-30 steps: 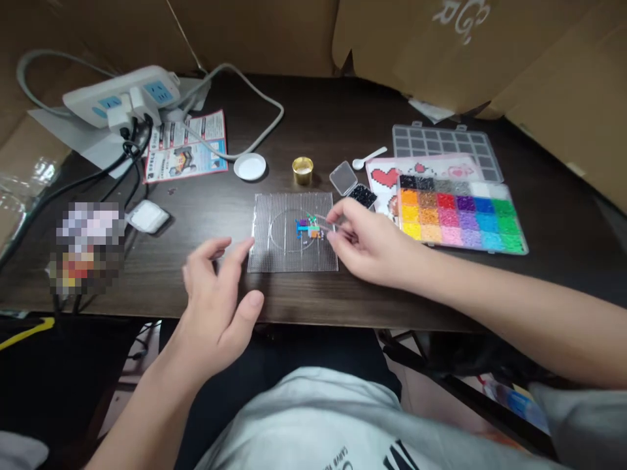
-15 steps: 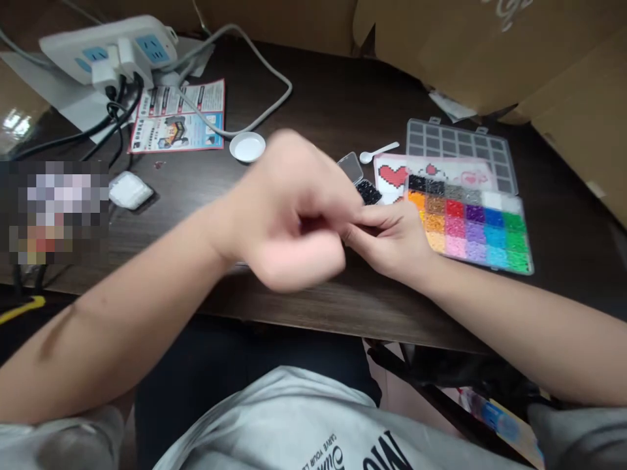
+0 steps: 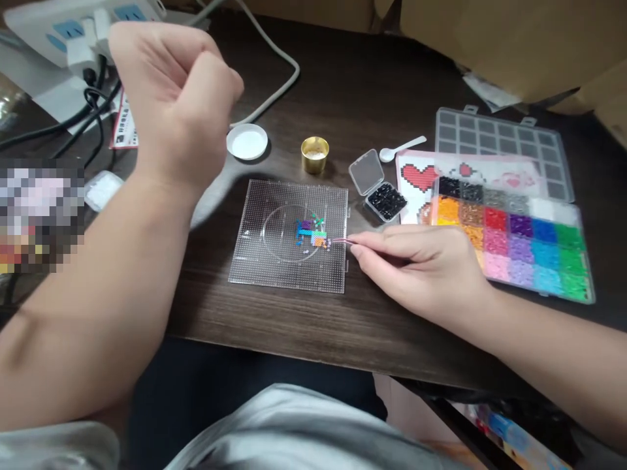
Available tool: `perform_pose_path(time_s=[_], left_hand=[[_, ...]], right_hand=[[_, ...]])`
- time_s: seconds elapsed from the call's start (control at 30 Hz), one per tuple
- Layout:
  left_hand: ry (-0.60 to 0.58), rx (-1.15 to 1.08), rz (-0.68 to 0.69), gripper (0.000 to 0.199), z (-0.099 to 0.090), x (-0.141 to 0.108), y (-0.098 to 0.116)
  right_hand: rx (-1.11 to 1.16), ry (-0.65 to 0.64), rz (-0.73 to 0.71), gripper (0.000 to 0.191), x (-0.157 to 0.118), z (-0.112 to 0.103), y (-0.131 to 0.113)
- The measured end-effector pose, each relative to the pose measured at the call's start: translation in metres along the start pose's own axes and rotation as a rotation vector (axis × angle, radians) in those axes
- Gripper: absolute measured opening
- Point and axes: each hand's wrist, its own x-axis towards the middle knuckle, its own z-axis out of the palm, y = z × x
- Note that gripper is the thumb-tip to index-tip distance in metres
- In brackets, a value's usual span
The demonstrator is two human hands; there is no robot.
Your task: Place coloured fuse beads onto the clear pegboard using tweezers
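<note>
My right hand (image 3: 416, 267) pinches a pair of thin tweezers (image 3: 341, 241), whose tips are over the right side of a clear pegboard (image 3: 274, 271). Small coloured fuse beads (image 3: 318, 239) in blue, purple, green and orange sit near those tips, some standing in a joined patch and some scattered. Whether the tweezers grip a bead is too small to tell. Raised at upper left, away from the board, my left hand (image 3: 181, 104) is curled into a fist, and nothing shows in it.
Behind the board stand a gold cup (image 3: 314, 156) and a white dish (image 3: 247, 142). To the right are an open box of black beads (image 3: 386, 201), a white spoon (image 3: 404, 149), a pattern sheet (image 3: 409, 171) and a sectioned bead case (image 3: 522, 251). A power strip (image 3: 36, 29) with cables lies at upper left.
My left fist has moved up and to the left, uncovering the pegboard, beads and gold cup. My right hand appears lower and farther right, and its tweezers now show. The camera view has shifted.
</note>
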Motion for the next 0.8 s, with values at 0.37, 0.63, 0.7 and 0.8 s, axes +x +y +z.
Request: perform_pose_path(time_s=[0.37,0.63,0.7,0.8], left_hand=[[0.127,-0.185,-0.355,0.049,0.011,0.001,0.009],[0.154,-0.309,-0.412,0.033,0.009,0.001,0.009],[0.133,-0.326,-0.423,0.038,0.009,0.0,0.01],[0.118,-0.454,-0.4,0.038,0.009,-0.002,0.01]], right_hand=[[-0.063,-0.006,-0.069,0.025,0.001,0.002,0.003],[-0.066,-0.001,-0.068,0.025,0.0,0.002,0.003],[-0.061,0.003,-0.055,0.025,0.0,0.002,0.003],[-0.084,0.006,-0.077,0.026,0.0,0.003,0.005]])
